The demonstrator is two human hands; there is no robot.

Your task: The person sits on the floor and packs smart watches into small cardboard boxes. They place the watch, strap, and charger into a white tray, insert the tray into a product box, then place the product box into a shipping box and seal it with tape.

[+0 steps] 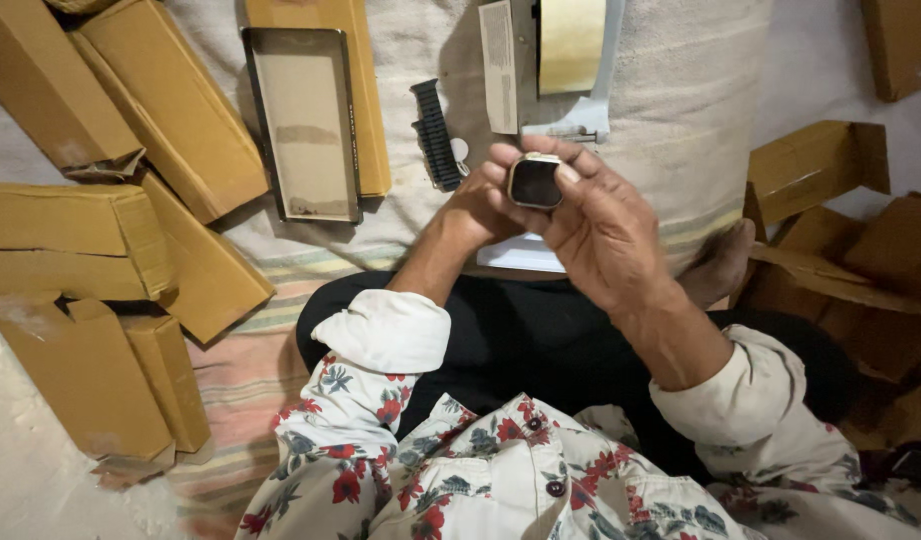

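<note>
Holding a square, dark-glassed watch face (535,182) above the lap, both the right hand (601,225) and left hand (481,208) pinch its metal rim with their fingers; a ribbed black strap (436,135) lies near on woven cloth (681,120).

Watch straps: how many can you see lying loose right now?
1. A black ribbed watch strap lies on the cloth beside the open box tray, above the hands holding the watch. Others may be hidden inside boxes.

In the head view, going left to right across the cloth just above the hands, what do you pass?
Brown cardboard boxes → open shallow box tray → black ridged watch strap → square watch body held in both hands' fingertips → torn cardboard pieces.
</note>
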